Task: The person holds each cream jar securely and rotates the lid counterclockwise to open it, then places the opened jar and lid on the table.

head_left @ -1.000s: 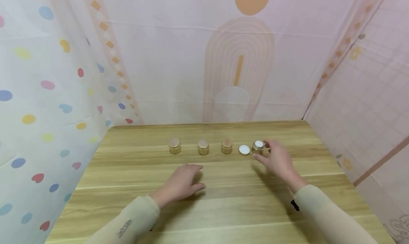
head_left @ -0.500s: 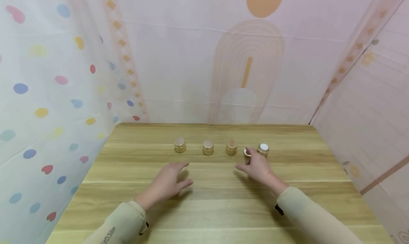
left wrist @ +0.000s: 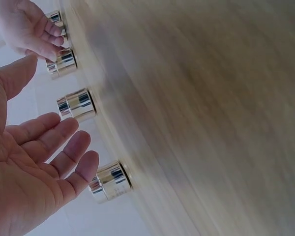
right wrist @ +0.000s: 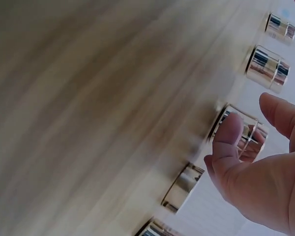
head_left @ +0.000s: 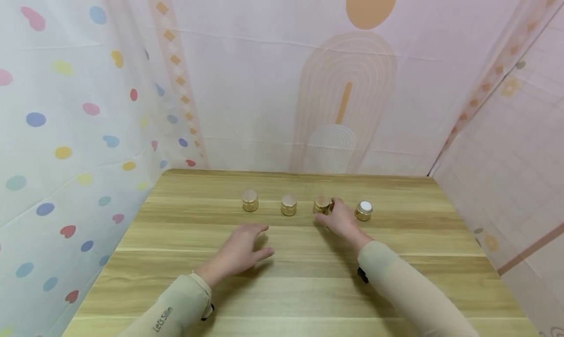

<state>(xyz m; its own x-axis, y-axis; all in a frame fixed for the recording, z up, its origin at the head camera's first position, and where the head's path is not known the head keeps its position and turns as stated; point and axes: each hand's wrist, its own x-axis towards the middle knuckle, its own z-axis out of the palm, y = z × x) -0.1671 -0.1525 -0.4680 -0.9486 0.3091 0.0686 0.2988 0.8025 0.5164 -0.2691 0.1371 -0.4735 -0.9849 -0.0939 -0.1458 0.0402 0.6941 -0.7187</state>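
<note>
My right hand (head_left: 340, 220) reaches around a closed gold jar (head_left: 321, 205), the third from the left. In the right wrist view its fingers (right wrist: 229, 132) overlap the jar, with one digit visibly apart from it; contact is unclear. An uncapped jar (head_left: 364, 211) with a white top stands to the right of that hand. Its removed gold lid (right wrist: 183, 188) lies between the two jars, hidden behind the hand in the head view. My left hand (head_left: 238, 251) holds nothing, fingers relaxed, in front of two more closed gold jars, the leftmost jar (head_left: 250, 201) and second jar (head_left: 289, 205).
The jars stand in a row towards the back of a wood-grain table (head_left: 282, 298). Behind it hangs a pale patterned curtain (head_left: 246, 82). A dotted cloth (head_left: 88, 146) borders the left side, and a checked cloth (head_left: 520, 180) the right.
The right hand has moved left, from the uncapped jar past its lid to the third closed jar. The left hand stays near its place, and the head view has shifted slightly.
</note>
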